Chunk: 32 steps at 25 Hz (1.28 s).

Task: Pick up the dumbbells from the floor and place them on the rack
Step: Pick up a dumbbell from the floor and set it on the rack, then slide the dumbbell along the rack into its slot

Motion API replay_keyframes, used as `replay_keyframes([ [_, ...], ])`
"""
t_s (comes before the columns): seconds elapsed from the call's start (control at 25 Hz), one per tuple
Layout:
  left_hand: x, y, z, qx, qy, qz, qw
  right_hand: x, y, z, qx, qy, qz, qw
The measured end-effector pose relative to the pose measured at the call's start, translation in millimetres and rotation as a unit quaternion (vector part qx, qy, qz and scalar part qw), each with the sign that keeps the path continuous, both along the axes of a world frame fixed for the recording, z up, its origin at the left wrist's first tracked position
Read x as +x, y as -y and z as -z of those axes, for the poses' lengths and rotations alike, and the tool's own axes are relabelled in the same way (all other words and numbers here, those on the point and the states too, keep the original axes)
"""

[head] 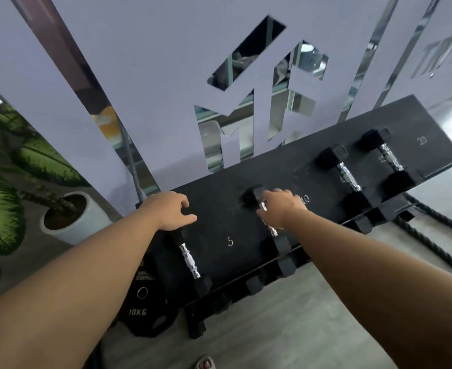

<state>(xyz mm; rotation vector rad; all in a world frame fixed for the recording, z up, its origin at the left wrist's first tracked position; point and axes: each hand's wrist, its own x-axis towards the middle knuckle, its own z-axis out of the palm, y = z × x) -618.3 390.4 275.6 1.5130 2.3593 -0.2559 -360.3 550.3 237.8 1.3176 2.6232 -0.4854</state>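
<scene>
The black rack [246,235] runs from near left to far right, its top shelf marked 5, 10 and 20; four dumbbells lie across that shelf, and more dark heads show on a lower tier beneath, too dim to count. Two far-right dumbbells [348,177] sit side by side, untouched; the left dumbbell [190,259] lies at the shelf's left end, beside the 5, with the left hand [170,211] resting loosely over its far head, fingers spread and not clenched; the middle dumbbell [262,209] lies between the 5 and the 10, and the right hand [282,209] covers its chrome handle, fingers curled over it, though whether they grip or are letting go I cannot tell. Both of these appear already set down, so the step looks near its end. The risk, as I judge it: the left dumbbell sits close to the shelf's end, so a careless release could nudge it off toward the 10KG plate [142,307] and potted plant [70,217] below.
</scene>
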Motion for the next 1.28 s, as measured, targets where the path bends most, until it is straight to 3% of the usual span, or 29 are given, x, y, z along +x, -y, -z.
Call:
replay_keyframes([
  [0.24, 60.7, -26.2, -85.8, 0.091, 0.006, -0.010, 0.996, 65.9, -47.7, -99.2, 0.080, -0.043, -0.005, 0.996],
  [0.4, 108.2, -48.3, -106.1, 0.119, 0.000, 0.017, 0.993, 101.7, -54.8, -115.4, 0.083, -0.058, 0.001, 0.995],
  [0.6, 138.6, -74.3, -85.9, 0.095, -0.001, 0.066, 0.993, 120.8, -52.8, -76.9, 0.044, -0.041, 0.015, 0.998],
  [0.84, 110.7, -118.5, -38.6, 0.080, 0.030, 0.082, 0.993, 108.9, -63.9, -17.5, -0.023, -0.034, 0.081, 0.996],
  [1.12, 74.2, -192.7, 48.5, 0.041, 0.084, 0.147, 0.985, 83.2, -62.1, 79.3, -0.126, -0.040, 0.226, 0.965],
  [1.28, 63.1, -227.6, 95.5, 0.006, 0.091, 0.177, 0.980, 61.2, -62.7, 125.2, -0.170, -0.016, 0.260, 0.950],
])
